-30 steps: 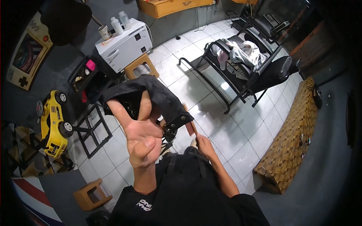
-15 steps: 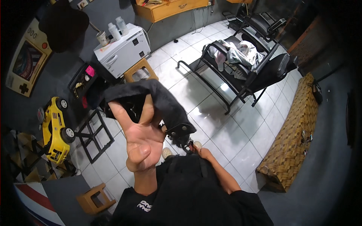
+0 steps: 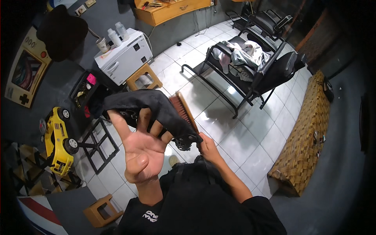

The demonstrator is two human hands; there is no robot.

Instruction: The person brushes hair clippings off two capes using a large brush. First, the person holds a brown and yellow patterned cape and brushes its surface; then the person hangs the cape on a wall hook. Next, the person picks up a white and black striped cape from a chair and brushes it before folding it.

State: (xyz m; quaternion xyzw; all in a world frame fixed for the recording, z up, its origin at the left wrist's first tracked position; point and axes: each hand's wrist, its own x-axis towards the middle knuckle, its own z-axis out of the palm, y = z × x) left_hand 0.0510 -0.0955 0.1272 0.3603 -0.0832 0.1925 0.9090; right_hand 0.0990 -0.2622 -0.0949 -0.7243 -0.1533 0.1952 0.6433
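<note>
My left hand [image 3: 145,154] is palm up, its spread fingers tucked into a black fabric piece [image 3: 135,98] and bearing it from inside. The fabric is curved, with metal snaps or rivets near its lower right end; its exact kind is unclear. At that end, a brush [image 3: 183,109] with a wooden back and reddish-brown bristles is in my right hand [image 3: 209,148], whose fingers are closed round its handle. The bristles face the fabric's right side; I cannot tell whether they touch it.
Beyond stands a black reclining chair [image 3: 250,70] with crumpled cloth on it. A white cabinet [image 3: 125,58] with bottles and a wooden stool [image 3: 145,78] are ahead left. A yellow toy car [image 3: 58,141] is left, a woven bench [image 3: 301,137] right, another stool [image 3: 102,211] near left.
The brush has come up into view beside the fabric, raised by my right hand. My left hand and the fabric have shifted slightly left and down, and more fingers show under its edge.
</note>
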